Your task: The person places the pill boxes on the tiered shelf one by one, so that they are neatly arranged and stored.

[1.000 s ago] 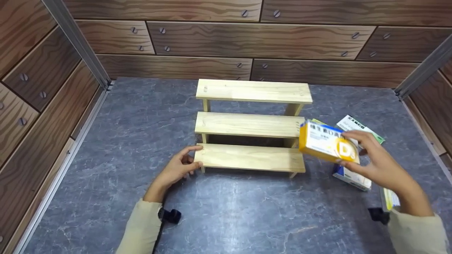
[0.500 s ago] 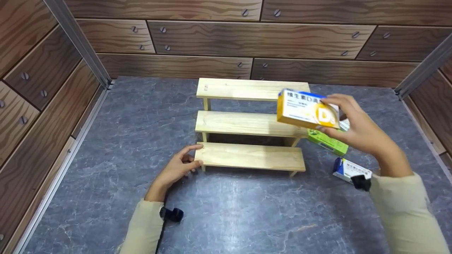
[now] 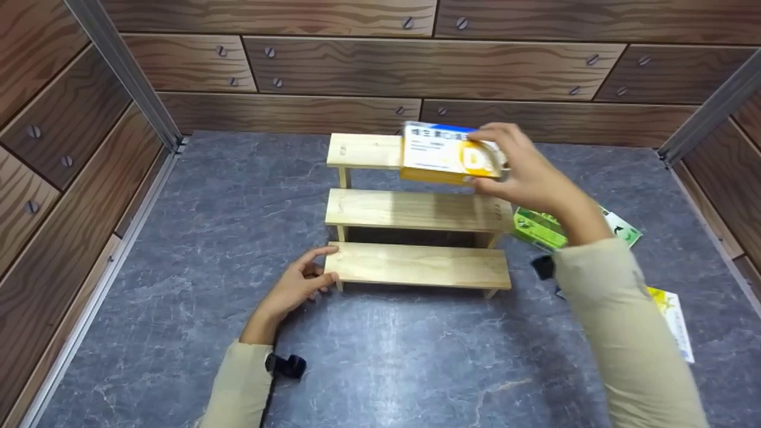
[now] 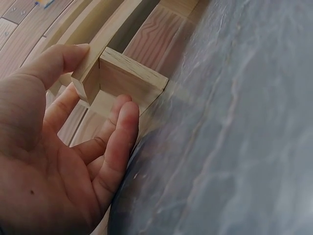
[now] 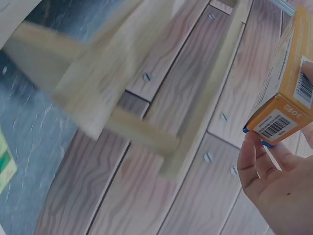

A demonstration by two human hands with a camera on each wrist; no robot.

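A pale three-tier wooden step shelf (image 3: pixel 416 264) stands on the grey marbled surface. My left hand (image 3: pixel 300 279) grips the left end of its lowest tier, thumb at the front edge and index finger at the back. In the left wrist view, the other fingers of that hand (image 4: pixel 73 161) lie beside the shelf's leg (image 4: pixel 132 73). Over the top tier, my right hand (image 3: pixel 523 172) holds a yellow-and-white medicine box (image 3: pixel 443 148) by its right end, printed face toward me. The right wrist view shows barcodes on the orange sides of this box (image 5: pixel 281 122).
Right of the shelf lie a green box (image 3: pixel 538 229) and a white-and-green box (image 3: pixel 621 229), partly behind my right arm. A yellow-and-white box (image 3: pixel 672 321) shows beyond the sleeve. Wood-patterned walls (image 3: pixel 333 65) close off the back and sides.
My right hand has carried the medicine box left and upward, from beside the shelf to over its top tier. The left hand has kept its grip on the lowest tier.
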